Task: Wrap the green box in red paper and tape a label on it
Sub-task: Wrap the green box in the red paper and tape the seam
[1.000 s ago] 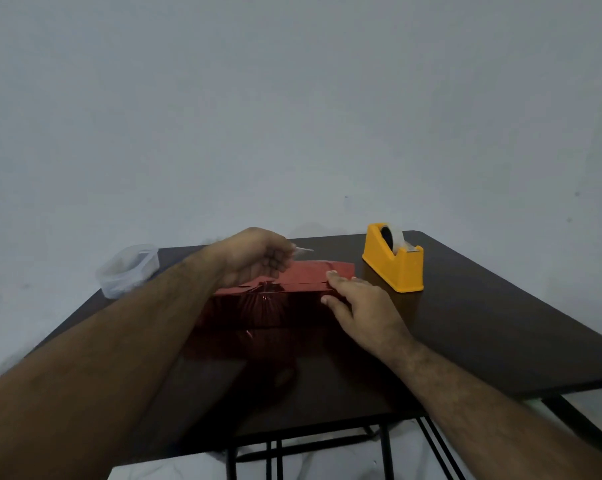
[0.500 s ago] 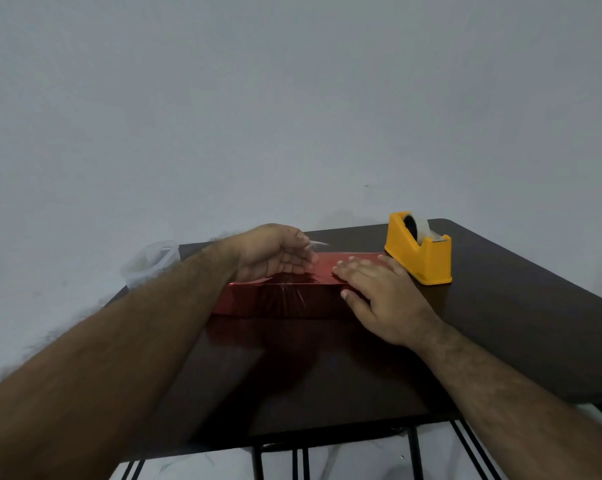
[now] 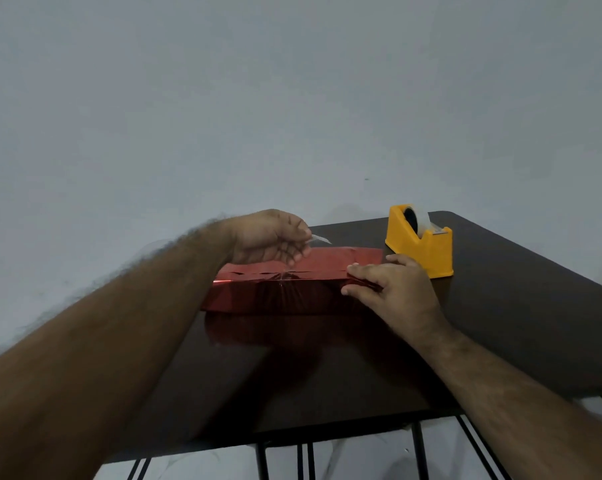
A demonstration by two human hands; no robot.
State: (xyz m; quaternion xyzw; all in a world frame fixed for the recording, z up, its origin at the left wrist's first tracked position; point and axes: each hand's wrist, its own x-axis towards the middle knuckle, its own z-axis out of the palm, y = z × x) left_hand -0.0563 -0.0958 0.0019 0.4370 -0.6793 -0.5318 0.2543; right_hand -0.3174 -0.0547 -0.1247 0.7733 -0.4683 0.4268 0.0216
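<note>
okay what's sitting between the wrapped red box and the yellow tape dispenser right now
In the head view, the right hand rests on the end of the red-wrapped box nearest the yellow tape dispenser; beyond it only bare dark table shows.

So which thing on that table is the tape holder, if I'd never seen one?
Start at the dark table and go to its far right corner. Just beyond the right hand, beside the end of the red-wrapped box, sits the tape dispenser. It is the only yellow thing there, a wedge-shaped block carrying a clear roll.
</note>
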